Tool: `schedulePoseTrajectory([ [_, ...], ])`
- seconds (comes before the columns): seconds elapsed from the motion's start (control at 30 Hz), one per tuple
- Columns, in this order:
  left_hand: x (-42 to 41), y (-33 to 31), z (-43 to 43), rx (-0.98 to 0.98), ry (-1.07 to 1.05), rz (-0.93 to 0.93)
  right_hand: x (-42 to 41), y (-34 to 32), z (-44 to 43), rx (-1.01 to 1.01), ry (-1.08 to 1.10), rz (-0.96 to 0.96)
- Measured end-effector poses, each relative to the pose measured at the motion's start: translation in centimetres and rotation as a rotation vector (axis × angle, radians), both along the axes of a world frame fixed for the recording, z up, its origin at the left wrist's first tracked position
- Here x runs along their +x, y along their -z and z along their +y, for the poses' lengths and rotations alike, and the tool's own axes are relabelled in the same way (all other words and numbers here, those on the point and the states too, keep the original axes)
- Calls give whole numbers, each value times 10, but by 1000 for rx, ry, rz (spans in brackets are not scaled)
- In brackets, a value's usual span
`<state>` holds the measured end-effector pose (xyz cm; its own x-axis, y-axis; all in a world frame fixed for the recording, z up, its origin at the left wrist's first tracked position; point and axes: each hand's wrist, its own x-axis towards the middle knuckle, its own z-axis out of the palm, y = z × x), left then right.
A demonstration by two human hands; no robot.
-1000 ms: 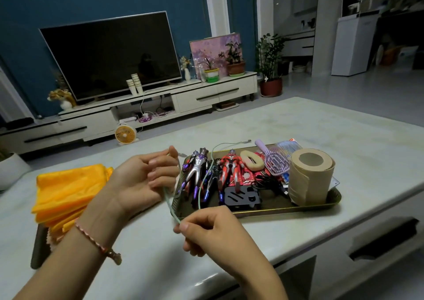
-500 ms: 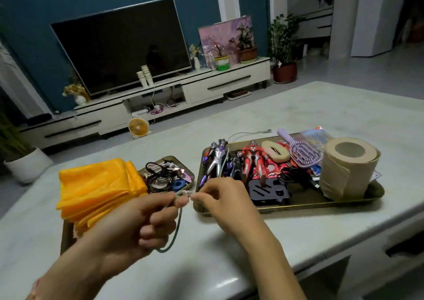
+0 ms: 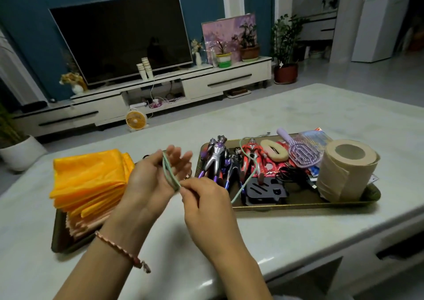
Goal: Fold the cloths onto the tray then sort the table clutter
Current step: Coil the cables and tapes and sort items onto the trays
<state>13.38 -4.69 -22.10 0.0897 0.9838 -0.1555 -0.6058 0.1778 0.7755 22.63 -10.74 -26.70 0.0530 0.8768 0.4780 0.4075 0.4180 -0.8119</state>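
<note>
Cable (image 3: 168, 173), thin, round and pale green, is looped in a few turns across the palm of the left hand (image 3: 153, 178), just left of the frame's centre. That hand is spread wide, fingers straight and pointing up. The right hand (image 3: 204, 196) pinches the cable between thumb and fingertips, right at the base of the left palm. From the pinch a loose length trails right, dips to the near rim of a shallow metal tray (image 3: 298, 204), then curves up over a glossy red toy figure (image 3: 252, 157).

Beside it on that tray lie a silver and purple figure (image 3: 214, 159), a flat black plastic stand (image 3: 263, 190), a padded beige oval ring (image 3: 274, 150), a lilac vented hairbrush (image 3: 300, 152) and an upright roll of brownish paper (image 3: 344, 171).

At centre left, shiny orange cloths (image 3: 89, 180) sit folded in a thick stack on a second dark tray (image 3: 62, 237). A beaded pink bracelet (image 3: 121, 251) circles the left wrist.

Both trays rest on a pale, smooth, marble-like table (image 3: 298, 116). In the upper left stands a dark flat television (image 3: 121, 35).
</note>
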Motion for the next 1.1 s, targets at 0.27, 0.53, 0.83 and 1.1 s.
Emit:
schedulePoseTrajectory([
  [0.27, -24, -17, -7, -20, 488, -156, 16, 2, 1, -194, -90, -14],
  [0.53, -50, -18, -22, -56, 773, 174, 32, 3, 9, -290, 90, -250],
  [0.83, -7, 17, -42, 10, 293, 687, 16, -10, 3, -84, 220, -219],
  [1.1, 10, 27, -35, 117, -15, 713, 5, -5, 7, 18, 112, -147],
])
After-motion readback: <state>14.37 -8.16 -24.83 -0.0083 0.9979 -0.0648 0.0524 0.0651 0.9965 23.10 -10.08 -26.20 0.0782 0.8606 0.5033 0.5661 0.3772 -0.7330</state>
